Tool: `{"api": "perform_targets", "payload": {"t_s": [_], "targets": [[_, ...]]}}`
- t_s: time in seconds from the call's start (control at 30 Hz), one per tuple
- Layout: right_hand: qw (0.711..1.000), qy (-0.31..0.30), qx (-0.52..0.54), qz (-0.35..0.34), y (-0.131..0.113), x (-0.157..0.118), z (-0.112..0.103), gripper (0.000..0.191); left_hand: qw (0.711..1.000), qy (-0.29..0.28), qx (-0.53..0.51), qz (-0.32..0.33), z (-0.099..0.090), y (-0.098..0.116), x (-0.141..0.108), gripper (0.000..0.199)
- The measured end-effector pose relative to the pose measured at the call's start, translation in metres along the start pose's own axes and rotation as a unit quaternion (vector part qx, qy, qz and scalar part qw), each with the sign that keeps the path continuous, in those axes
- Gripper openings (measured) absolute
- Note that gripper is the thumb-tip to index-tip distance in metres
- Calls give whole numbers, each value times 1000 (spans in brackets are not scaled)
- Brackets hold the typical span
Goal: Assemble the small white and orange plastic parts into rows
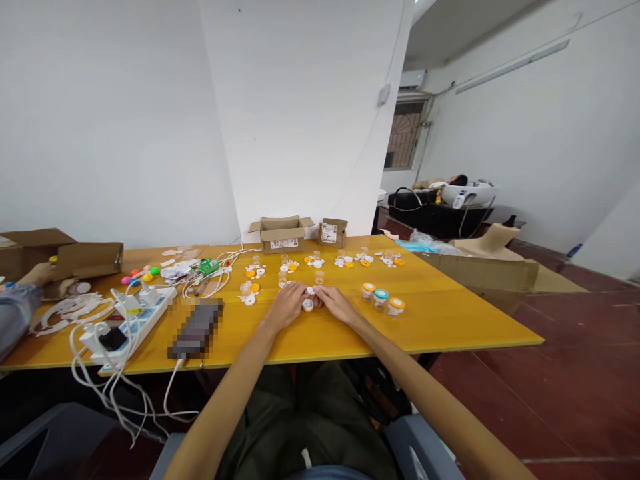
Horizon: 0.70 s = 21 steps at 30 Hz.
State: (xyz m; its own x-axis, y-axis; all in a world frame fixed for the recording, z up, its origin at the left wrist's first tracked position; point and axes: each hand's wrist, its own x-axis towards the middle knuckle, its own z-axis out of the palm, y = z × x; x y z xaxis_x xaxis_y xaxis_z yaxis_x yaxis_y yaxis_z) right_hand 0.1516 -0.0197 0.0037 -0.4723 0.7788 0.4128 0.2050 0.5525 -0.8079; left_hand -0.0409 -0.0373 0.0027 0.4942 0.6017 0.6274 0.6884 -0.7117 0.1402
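Dark green pants point(295, 427) are closest, by the front edge of the yellow wooden bench point(450, 313). Over the bench's front part, the left hand point(289, 305) and right hand point(339, 305) curl in, pinching a small white plastic piece point(310, 291) between them. A round white and orange lid point(307, 305) is just below it. Three clear jars point(381, 300) stand right on the bench.

- The left hand point(289, 303) is bent inward, its fingers curled.
- The right hand point(334, 301) comes to meet it, fingers also curled, very near the left fingertips.
- Both forearms are reaching forward, bare, and they converge toward the hands.
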Motion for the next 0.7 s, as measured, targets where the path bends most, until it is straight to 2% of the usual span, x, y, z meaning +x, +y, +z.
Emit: {"api": "perform_targets", "payload": {"t_s": [0.23, 0.7], "targets": [[1000, -5, -2, -3, 0, 1, 1, 61, 1000, 1, 5, -4, 0, 0, 0, 24], [996, 78, -50, -19, 0, 1, -2, 52, 999, 7, 39, -33, 1, -2, 0, 27]]}}
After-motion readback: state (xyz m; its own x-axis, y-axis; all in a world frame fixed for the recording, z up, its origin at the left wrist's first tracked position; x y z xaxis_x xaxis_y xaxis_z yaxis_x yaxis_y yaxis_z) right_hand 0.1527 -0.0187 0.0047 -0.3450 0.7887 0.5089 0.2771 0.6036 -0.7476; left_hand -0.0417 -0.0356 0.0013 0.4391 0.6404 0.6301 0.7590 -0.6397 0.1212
